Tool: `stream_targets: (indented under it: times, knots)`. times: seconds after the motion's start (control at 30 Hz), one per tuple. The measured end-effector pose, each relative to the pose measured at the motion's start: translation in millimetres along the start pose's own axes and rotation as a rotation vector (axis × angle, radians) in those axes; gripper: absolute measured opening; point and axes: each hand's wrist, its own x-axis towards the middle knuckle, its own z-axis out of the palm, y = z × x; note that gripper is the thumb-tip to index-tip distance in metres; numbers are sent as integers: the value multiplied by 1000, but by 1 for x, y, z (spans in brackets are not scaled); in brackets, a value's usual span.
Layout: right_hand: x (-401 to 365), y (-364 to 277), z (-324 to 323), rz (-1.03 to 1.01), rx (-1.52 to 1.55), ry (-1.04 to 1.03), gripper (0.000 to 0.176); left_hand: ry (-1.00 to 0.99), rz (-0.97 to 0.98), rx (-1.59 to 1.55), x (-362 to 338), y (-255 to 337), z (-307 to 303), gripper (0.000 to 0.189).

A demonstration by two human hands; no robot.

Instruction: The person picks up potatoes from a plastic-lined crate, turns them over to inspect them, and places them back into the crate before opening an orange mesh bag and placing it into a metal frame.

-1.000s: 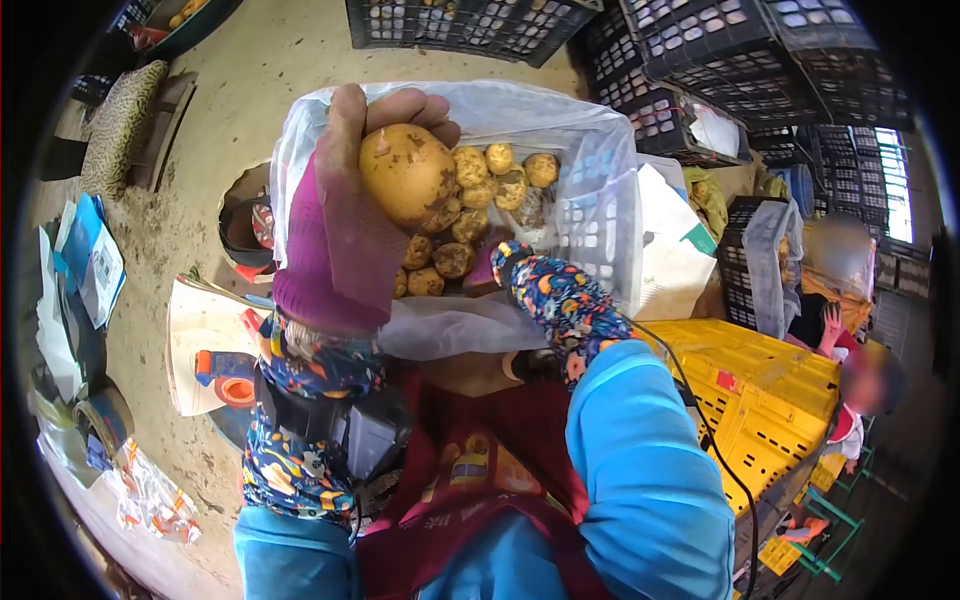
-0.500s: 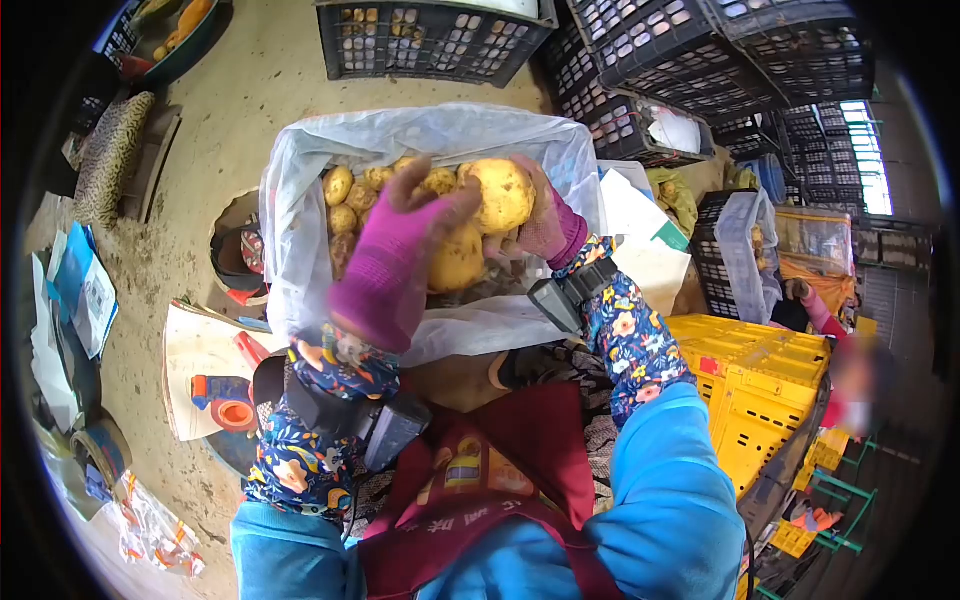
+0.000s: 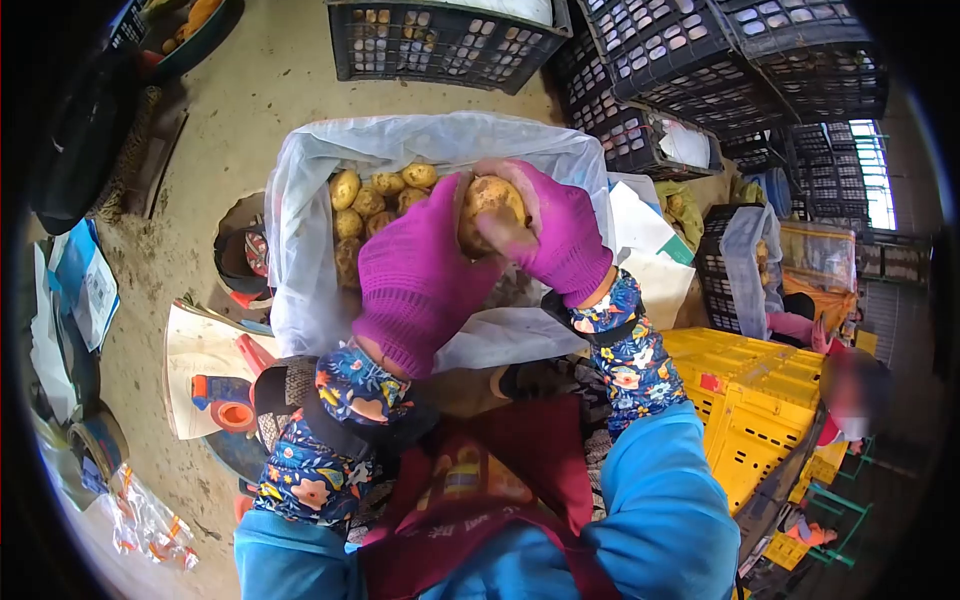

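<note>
Large potato is over the film-lined crate, clasped between both gloved hands: left hand wraps its left side, right hand its right, thumb across the face. Smaller potatoes sit crate-left. Yellow crates stand right, outside.

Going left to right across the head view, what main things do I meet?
Crumpled clear plastic packaging, orange-and-blue plastic tool, purple-gloved left hand, large soil-smeared yellow potato, purple-gloved right hand, yellow slotted plastic crate.
</note>
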Motion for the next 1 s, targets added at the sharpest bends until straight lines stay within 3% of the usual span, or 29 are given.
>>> stream_targets:
  times: [0.03,0.07,0.17,0.2,0.23,0.27,0.3,0.43,0.5,0.57,0.63,0.67,0.73,0.8,0.83,0.9,1.0]
  knots:
    - [1,12,1,-20,31,-19,60,-27,-14,-40,0,0,-5,68]
    - [7,32,6,97,278,-79,57,-57,-32,-80,0,-1,-9,67]
    - [17,103,36,356,804,-178,53,58,-79,-557,8,-9,-12,63]
    - [3,131,60,164,303,-383,55,122,-134,-731,13,-12,-9,55]
    - [-6,141,94,376,-343,-709,58,96,-190,-836,18,-9,-15,50]
    - [-13,136,123,359,-512,-981,58,74,-256,-941,22,0,-29,45]
    - [-28,135,147,226,-472,-1063,56,54,-330,-1045,23,6,-37,40]
    - [-68,182,264,332,-553,-1030,61,85,-468,-1140,24,8,-45,38]
    - [-67,192,284,404,-545,-1027,66,63,-335,-1060,21,2,-45,43]
    - [-69,202,284,451,-462,-983,71,14,-342,-1081,20,1,-46,48]
    - [-65,206,266,500,-274,-898,76,-58,-475,-1201,23,4,-47,53]
    - [-67,209,252,537,-119,-834,79,-67,-437,-1227,23,3,-46,54]
    - [-63,200,206,579,250,-630,84,-91,-353,-1287,21,-6,-39,54]
    - [-48,153,138,506,698,-337,81,-26,-389,-1246,16,-10,-32,54]
    - [-36,118,99,546,772,-277,71,-31,-392,-1254,15,-13,-29,54]
    - [-28,93,53,324,677,-108,69,-76,-384,-1299,14,-20,-22,54]
    - [-27,24,-4,164,571,146,61,-148,-370,-1339,10,-9,-9,55]
